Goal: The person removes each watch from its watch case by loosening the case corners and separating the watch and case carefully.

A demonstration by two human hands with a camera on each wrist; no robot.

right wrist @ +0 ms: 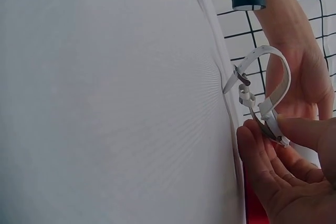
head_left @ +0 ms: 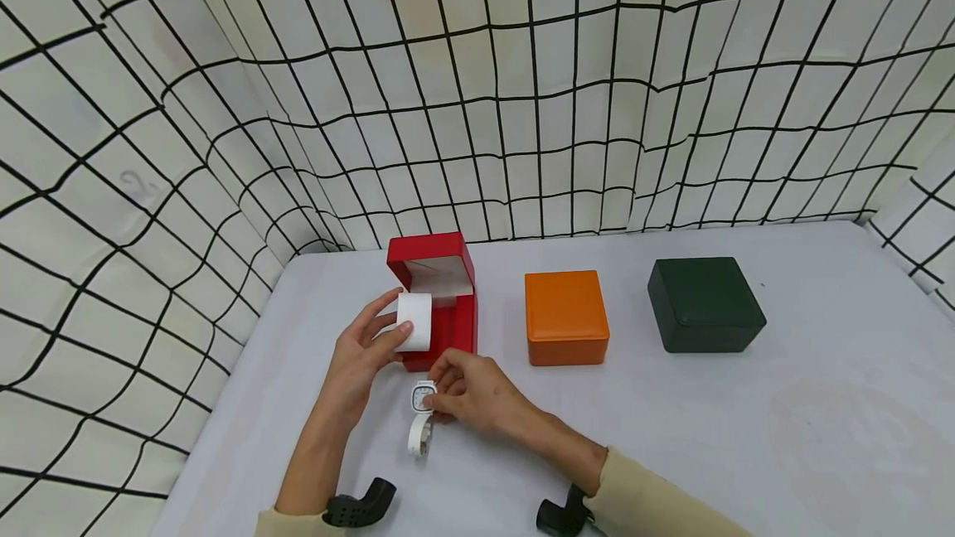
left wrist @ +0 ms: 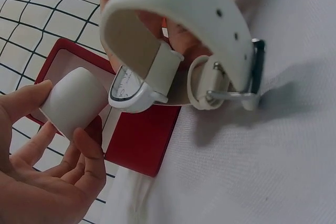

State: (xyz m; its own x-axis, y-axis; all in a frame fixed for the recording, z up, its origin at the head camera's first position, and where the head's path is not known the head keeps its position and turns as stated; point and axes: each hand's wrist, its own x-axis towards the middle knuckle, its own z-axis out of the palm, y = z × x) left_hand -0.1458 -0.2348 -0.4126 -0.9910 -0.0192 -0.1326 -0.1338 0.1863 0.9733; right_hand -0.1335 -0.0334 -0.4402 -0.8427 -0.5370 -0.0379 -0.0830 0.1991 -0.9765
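A white watch pillow point(head_left: 414, 322) is pinched between the thumb and fingers of my left hand point(head_left: 363, 348), over the left side of an open red box point(head_left: 464, 323). In the left wrist view the pillow point(left wrist: 79, 99) looks like a smooth rounded cushion. My right hand point(head_left: 479, 392) pinches a white wristwatch point(head_left: 423, 397) by its case, in front of the red box. The watch's buckled strap point(left wrist: 181, 3) forms a loop, with holes and a metal buckle showing in the left wrist view. In the right wrist view, thumb and fingers grip the watch point(right wrist: 270, 121) near its case.
An orange box point(head_left: 567, 317) with its lid down stands right of the red box. Farther right is a closed dark green box point(head_left: 705, 305). A white cloth covers the table point(head_left: 634, 437); a black-gridded white curtain point(head_left: 552, 106) rises behind and at the sides.
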